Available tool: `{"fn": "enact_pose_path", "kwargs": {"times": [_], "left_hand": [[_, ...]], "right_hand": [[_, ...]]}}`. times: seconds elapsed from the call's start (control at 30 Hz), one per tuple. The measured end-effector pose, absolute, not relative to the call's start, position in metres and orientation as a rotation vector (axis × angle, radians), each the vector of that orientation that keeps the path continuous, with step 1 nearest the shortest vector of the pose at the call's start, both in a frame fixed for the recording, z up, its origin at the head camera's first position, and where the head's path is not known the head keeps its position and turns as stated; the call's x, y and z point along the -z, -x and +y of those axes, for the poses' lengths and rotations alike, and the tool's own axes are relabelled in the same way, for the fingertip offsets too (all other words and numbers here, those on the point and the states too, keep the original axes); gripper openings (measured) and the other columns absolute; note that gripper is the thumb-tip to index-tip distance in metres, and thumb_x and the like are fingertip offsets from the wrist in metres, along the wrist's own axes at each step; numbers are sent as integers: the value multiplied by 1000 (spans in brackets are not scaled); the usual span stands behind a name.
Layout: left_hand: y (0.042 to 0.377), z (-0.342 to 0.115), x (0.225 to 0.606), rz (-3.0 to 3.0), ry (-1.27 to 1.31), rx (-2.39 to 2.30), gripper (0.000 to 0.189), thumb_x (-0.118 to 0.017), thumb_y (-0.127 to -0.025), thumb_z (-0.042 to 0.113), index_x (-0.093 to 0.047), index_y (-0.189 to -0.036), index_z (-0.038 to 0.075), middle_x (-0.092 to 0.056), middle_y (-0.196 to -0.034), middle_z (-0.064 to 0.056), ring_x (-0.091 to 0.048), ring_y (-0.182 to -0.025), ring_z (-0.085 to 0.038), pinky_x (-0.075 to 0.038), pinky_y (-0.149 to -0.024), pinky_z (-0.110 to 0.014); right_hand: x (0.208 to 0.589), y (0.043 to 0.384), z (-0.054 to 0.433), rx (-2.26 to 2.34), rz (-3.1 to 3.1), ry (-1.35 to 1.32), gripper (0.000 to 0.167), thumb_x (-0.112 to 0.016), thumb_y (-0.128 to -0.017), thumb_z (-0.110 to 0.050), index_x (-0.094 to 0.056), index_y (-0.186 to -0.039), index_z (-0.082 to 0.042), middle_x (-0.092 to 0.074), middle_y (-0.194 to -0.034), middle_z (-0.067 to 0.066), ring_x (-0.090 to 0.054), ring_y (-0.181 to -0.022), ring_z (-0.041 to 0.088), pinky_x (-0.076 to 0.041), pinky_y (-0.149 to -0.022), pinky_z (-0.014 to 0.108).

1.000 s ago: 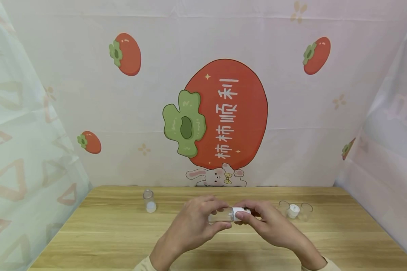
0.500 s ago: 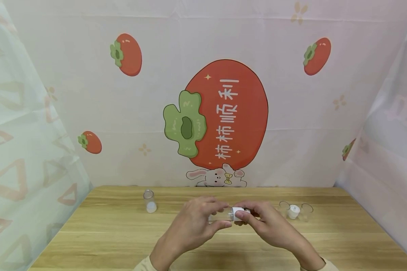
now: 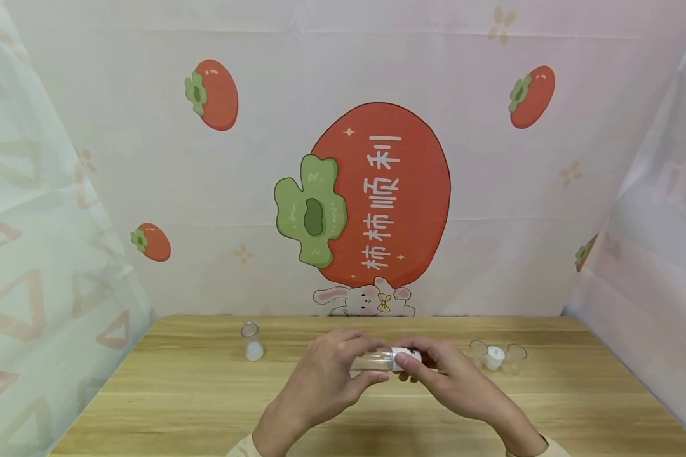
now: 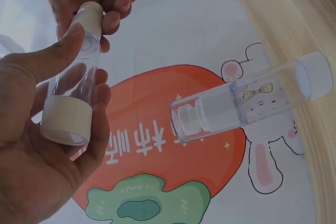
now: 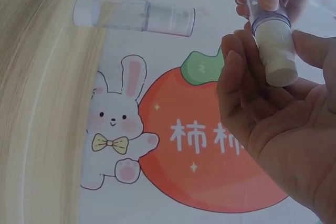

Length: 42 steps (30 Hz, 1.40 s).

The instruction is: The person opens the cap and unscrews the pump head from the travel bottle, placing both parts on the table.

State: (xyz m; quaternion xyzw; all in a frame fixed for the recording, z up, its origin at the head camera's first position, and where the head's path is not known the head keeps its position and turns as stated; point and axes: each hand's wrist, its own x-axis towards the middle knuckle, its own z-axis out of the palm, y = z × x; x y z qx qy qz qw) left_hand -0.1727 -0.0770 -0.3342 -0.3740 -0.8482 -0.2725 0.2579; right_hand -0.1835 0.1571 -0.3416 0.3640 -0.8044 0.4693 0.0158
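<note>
In the head view my left hand (image 3: 326, 377) holds a clear cylindrical bottle (image 3: 373, 362) lying sideways, thumb below and fingers over it. My right hand (image 3: 457, 381) pinches the white pump head (image 3: 399, 353) at the bottle's right end. The left wrist view shows the bottle's white base (image 4: 67, 121) near my left palm, and its transparent body between thumb and fingers. From the right wrist, the pump head (image 5: 275, 45) sits against the bottle's mouth, gripped by thumb and fingers. Whether it is fully seated cannot be told.
A capped pump bottle (image 4: 239, 100) stands upright near the wall, hidden behind my hands in the head view. At left stands another clear bottle (image 3: 251, 339) with a white base. To the right sit a white pump head (image 3: 495, 357) and two clear caps, one cap (image 3: 516, 359) rightmost.
Both hands keep nearly the same place. The held bottle has risen very slightly, and my right fingers have shifted a little on the pump head.
</note>
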Motion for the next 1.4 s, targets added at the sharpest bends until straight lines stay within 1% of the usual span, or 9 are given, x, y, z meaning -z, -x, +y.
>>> {"fn": "enact_pose_path", "kwargs": {"times": [0.23,0.37,0.5,0.67,0.9,1.03,1.3,1.4], "left_hand": [[174,-76,336,-2261,1006,721,37,-91,-77,25,-75,-108,15,-72,-100,9,-67,-94,-9,-55,-77,-27],[174,-76,336,-2248,1006,716,37,-91,-76,25,-75,-108,16,-72,-100,9,-67,-96,-9,-56,-77,-27],[174,-76,336,-2228,1010,722,37,-91,-76,25,-75,-108,16,-72,-101,9,-67,-96,-9,-56,-77,-27],[174,-75,336,-2191,1018,737,38,-92,-76,25,-75,-109,16,-72,-101,8,-67,-98,-9,-56,-76,-27],[174,-75,335,-2187,1044,736,36,-89,-78,26,-75,-110,16,-72,-102,8,-67,-98,-8,-55,-78,-26],[175,-76,336,-2199,1057,729,36,-88,-80,27,-75,-111,15,-73,-104,8,-67,-99,-10,-56,-79,-27],[173,-77,335,-2252,1054,722,36,-84,-84,31,-74,-115,15,-72,-108,6,-65,-104,-13,-56,-84,-33],[173,-78,335,-2280,1051,735,35,-81,-87,33,-74,-116,16,-73,-106,6,-66,-98,-12,-55,-80,-30]], "right_hand": [[342,183,157,-1521,-2481,-1102,13,-60,-104,-18,-69,-112,-12,-69,-86,4,-66,-74,15,-55,-64,30],[341,182,157,-1510,-2485,-1084,14,-62,-102,-19,-69,-112,-13,-69,-89,1,-67,-75,15,-55,-63,29],[340,182,158,-1495,-2489,-1087,13,-61,-103,-20,-69,-112,-15,-68,-92,-2,-66,-79,15,-54,-65,29],[338,182,158,-1471,-2464,-1118,12,-60,-104,-19,-70,-112,-18,-68,-92,-3,-66,-80,15,-54,-65,29],[341,181,157,-1378,-2394,-1133,11,-64,-101,-17,-71,-110,-19,-67,-88,-7,-63,-75,11,-53,-61,27],[342,182,156,-1333,-2360,-1152,12,-65,-100,-15,-71,-110,-18,-66,-87,-8,-62,-74,9,-52,-59,26],[345,183,153,-1321,-2314,-1195,13,-66,-99,-11,-70,-108,-19,-65,-82,-4,-59,-69,7,-51,-55,25],[345,183,153,-1303,-2293,-1207,17,-68,-97,-7,-71,-111,-16,-67,-87,-5,-59,-70,7,-52,-57,25]]}}
